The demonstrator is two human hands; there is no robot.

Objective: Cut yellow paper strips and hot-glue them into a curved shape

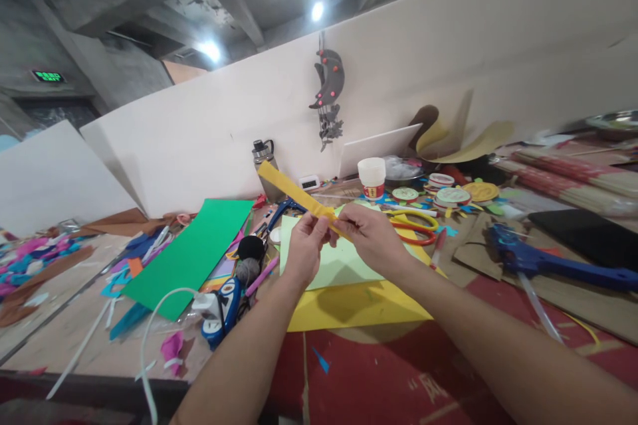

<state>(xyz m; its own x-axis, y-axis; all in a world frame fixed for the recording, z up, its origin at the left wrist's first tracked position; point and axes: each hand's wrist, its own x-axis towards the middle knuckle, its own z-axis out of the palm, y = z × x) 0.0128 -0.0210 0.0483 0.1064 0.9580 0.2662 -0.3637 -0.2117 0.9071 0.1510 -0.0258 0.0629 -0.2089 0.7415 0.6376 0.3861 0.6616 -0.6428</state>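
Observation:
Both hands meet above the middle of the table around a long yellow paper strip (pixel 285 184). Its free end slants up and to the left. My left hand (pixel 310 242) pinches the strip between thumb and fingers. Close beside it, my right hand (pixel 369 232) grips the strip's lower end, its fingertips partly hidden. Beneath the hands lies a pale green paper sheet (pixel 343 265) on top of a yellow paper sheet (pixel 359 309). Scissors with yellow and red handles (pixel 416 222) rest just right of my right hand, near a red-tipped pen (pixel 438 247).
A green sheet (pixel 192 259), a blue power strip (pixel 219 319) and a white cable (pixel 149 339) occupy the left. On the right lies a blue glue gun (pixel 558 259). Paper cups (pixel 372 178) and a bottle (pixel 264 163) stand behind, before a white partition (pixel 239 113).

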